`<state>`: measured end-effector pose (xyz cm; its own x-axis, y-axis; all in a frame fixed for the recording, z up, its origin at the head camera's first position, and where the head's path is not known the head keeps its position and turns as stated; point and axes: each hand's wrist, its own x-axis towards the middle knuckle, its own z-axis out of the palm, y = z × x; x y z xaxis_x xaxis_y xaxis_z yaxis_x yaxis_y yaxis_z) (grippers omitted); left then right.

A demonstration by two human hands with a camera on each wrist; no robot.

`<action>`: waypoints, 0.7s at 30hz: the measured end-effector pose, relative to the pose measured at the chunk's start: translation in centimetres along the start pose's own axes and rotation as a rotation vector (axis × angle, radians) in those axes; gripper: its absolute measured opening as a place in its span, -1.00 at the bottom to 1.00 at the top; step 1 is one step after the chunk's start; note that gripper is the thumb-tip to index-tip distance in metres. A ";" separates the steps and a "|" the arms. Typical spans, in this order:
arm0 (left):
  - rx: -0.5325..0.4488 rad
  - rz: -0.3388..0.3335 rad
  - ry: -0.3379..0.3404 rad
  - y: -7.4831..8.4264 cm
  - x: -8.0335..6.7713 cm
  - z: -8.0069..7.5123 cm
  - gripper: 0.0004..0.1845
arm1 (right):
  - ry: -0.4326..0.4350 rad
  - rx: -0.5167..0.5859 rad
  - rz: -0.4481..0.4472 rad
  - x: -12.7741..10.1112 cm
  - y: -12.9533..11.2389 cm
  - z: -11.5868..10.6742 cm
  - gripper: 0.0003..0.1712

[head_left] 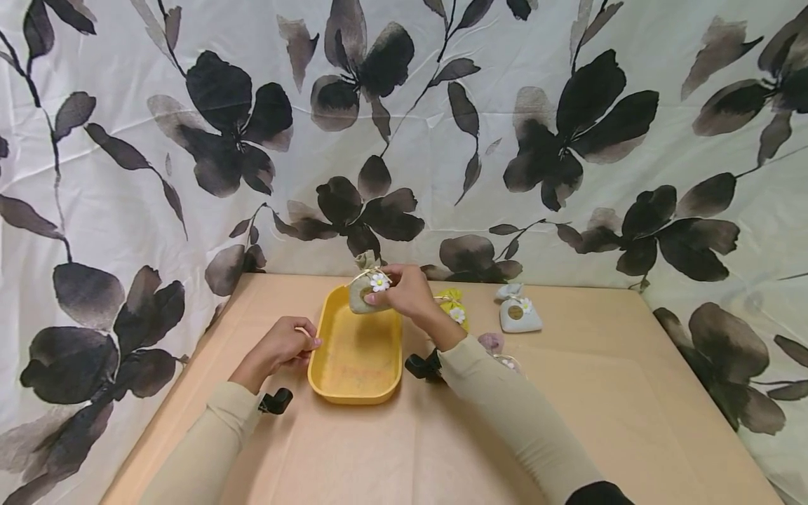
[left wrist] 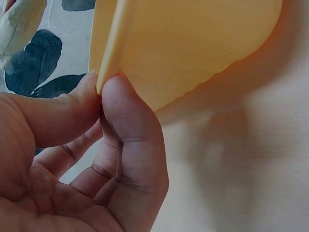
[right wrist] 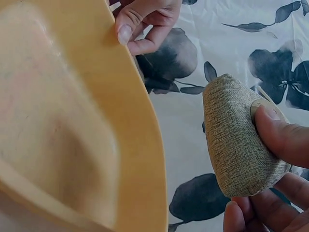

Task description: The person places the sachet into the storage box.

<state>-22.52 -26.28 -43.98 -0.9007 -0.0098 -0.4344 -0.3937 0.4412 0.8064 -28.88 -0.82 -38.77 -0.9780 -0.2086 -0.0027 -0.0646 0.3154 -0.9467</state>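
A yellow plastic tray (head_left: 355,393) lies on the table, its inside showing faint reddish marks. My left hand (head_left: 282,347) pinches the tray's left rim between thumb and index finger, as the left wrist view shows closely. Above the tray's far end, my right hand (head_left: 409,294) holds a small beige cloth pouch (right wrist: 234,140) with a white flower and a tied neck. The right thumb presses on a round tag on the pouch's front; the other fingers are behind and below it. In the right wrist view the pouch is apart from the tray.
Right of the tray are a yellow-green pouch (head_left: 454,308), partly behind my right wrist, and a pale grey pouch (head_left: 520,319) with a flower. A mauve pouch (head_left: 491,342) is mostly hidden by my right sleeve. A floral cloth (head_left: 442,140) hangs behind the table (head_left: 600,393).
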 end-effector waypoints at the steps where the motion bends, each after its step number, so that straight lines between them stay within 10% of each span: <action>1: 0.001 0.000 0.000 0.0 0.0 0.0 -0.91 | 0.000 0.001 -0.002 0.1 0.0 0.1 -0.41; 21: 0.010 0.003 0.005 0.1 -0.2 0.1 -0.87 | 0.040 -0.080 -0.010 1.4 -0.5 2.6 -0.34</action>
<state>-22.39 -26.15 -43.81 -0.9028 -0.0132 -0.4299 -0.3893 0.4498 0.8038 -29.71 -3.66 -39.08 -0.9843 -0.1754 0.0214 -0.0889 0.3868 -0.9179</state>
